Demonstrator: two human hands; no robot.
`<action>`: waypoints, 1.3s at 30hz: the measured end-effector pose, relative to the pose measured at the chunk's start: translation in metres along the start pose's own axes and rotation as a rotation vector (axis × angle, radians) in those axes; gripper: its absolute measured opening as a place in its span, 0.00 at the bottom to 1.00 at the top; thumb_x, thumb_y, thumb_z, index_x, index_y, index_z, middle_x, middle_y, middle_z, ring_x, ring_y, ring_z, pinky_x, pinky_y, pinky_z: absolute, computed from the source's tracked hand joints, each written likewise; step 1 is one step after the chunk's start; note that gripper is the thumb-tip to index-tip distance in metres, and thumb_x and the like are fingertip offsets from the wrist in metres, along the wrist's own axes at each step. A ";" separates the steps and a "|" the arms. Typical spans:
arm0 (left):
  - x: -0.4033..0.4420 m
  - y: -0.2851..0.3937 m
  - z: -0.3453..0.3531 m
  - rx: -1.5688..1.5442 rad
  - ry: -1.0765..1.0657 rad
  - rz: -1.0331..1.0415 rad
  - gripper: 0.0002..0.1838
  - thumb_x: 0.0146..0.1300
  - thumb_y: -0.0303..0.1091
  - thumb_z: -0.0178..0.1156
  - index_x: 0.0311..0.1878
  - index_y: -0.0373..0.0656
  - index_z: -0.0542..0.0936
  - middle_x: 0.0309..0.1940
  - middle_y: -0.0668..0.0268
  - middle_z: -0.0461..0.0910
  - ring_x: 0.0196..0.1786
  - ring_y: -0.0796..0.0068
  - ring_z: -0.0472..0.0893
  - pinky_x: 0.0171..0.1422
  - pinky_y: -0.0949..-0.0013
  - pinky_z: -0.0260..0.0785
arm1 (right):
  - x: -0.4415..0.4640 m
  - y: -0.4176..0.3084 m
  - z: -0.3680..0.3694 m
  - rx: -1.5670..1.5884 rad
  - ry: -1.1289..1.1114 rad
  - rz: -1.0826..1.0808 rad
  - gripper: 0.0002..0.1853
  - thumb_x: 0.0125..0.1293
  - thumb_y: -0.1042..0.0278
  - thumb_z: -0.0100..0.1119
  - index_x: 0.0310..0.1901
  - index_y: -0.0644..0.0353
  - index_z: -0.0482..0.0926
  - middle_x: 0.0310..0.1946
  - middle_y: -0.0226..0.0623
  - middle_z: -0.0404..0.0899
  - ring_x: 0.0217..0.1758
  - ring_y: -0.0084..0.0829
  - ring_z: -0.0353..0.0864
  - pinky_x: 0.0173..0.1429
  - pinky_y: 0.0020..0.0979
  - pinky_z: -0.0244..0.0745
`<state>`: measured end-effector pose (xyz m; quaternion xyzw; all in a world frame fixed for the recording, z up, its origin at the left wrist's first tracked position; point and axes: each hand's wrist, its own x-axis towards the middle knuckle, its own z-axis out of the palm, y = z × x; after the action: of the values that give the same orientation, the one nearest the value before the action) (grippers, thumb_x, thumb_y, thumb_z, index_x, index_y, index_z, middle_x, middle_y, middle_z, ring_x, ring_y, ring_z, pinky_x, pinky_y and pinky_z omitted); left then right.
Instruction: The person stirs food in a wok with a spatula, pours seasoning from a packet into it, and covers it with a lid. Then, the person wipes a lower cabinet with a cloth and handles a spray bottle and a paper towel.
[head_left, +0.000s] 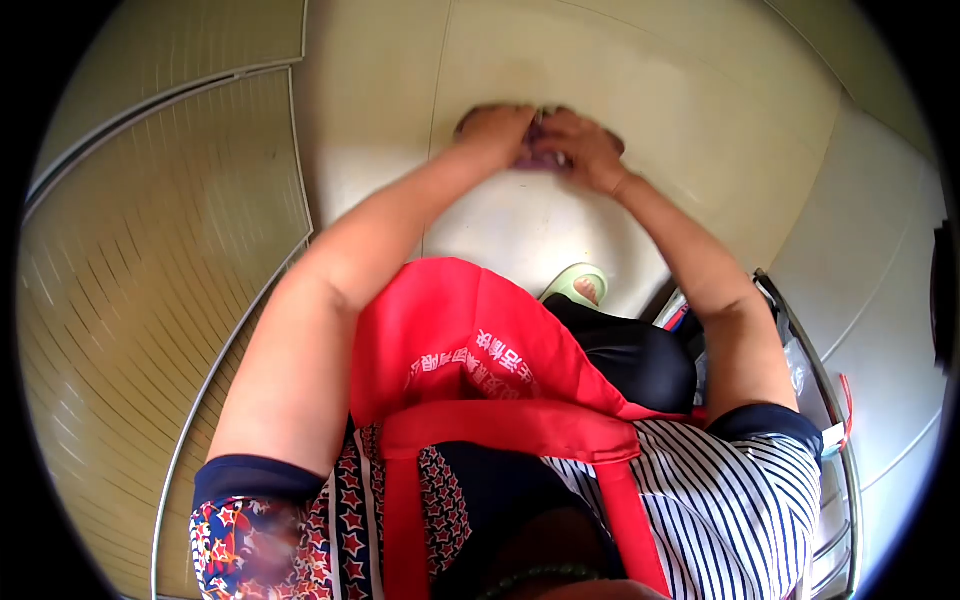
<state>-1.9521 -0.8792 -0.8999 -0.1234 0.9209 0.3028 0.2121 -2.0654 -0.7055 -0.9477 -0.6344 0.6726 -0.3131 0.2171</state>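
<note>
Both of my arms reach forward to a dark purplish cloth (541, 158) that lies on the pale tiled floor (500, 215). My left hand (495, 135) presses on the cloth's left part, its fingers pointing inward and blurred. On the cloth's right part rests my right hand (585, 150), fingers bent toward the middle and somewhat spread. The two hands are close together at the cloth's centre. How firmly either one grips the cloth is not clear.
Brownish cabinet panels (150, 260) with metal edges stand at the left. A metal rack (850, 470) with bags is beside my right arm. A light green slipper (578, 283) on a foot shows below the hands. A pale panel (880, 240) stands right.
</note>
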 end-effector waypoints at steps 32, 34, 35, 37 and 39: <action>0.012 0.053 0.065 -0.201 -0.274 0.296 0.26 0.50 0.28 0.64 0.55 0.37 0.74 0.46 0.47 0.79 0.49 0.48 0.79 0.55 0.56 0.71 | -0.113 -0.042 -0.015 -0.207 0.122 0.540 0.29 0.38 0.82 0.57 0.47 0.44 0.79 0.51 0.25 0.76 0.58 0.39 0.71 0.54 0.43 0.71; -0.020 0.029 0.073 -0.223 -0.362 0.334 0.21 0.48 0.28 0.64 0.49 0.38 0.77 0.41 0.48 0.80 0.43 0.48 0.80 0.49 0.55 0.72 | -0.118 -0.065 0.022 -0.037 0.143 0.500 0.27 0.39 0.82 0.55 0.44 0.42 0.80 0.50 0.22 0.77 0.58 0.39 0.69 0.52 0.44 0.67; -0.034 0.021 0.077 -0.194 -0.421 0.330 0.18 0.47 0.29 0.65 0.44 0.39 0.79 0.39 0.49 0.81 0.41 0.50 0.81 0.47 0.56 0.72 | -0.115 -0.079 0.032 0.021 0.032 0.529 0.26 0.40 0.81 0.55 0.43 0.41 0.81 0.49 0.20 0.77 0.58 0.36 0.68 0.52 0.43 0.64; -0.051 0.003 0.093 -0.184 -0.621 0.290 0.14 0.46 0.29 0.68 0.39 0.40 0.82 0.34 0.52 0.82 0.37 0.59 0.82 0.43 0.59 0.73 | -0.119 -0.094 0.058 0.024 -0.003 0.398 0.25 0.42 0.79 0.58 0.43 0.38 0.81 0.48 0.16 0.77 0.60 0.32 0.67 0.54 0.43 0.61; -0.047 0.017 0.068 -0.182 -1.003 -0.154 0.19 0.45 0.33 0.72 0.44 0.44 0.82 0.34 0.59 0.84 0.35 0.64 0.81 0.45 0.62 0.74 | -0.105 -0.100 0.044 0.254 -0.101 0.356 0.24 0.42 0.76 0.62 0.44 0.41 0.81 0.48 0.19 0.77 0.60 0.33 0.69 0.54 0.42 0.65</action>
<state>-1.8949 -0.8195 -0.9188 -0.0485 0.6639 0.3873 0.6379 -1.9528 -0.6078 -0.9205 -0.4881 0.7173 -0.3199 0.3807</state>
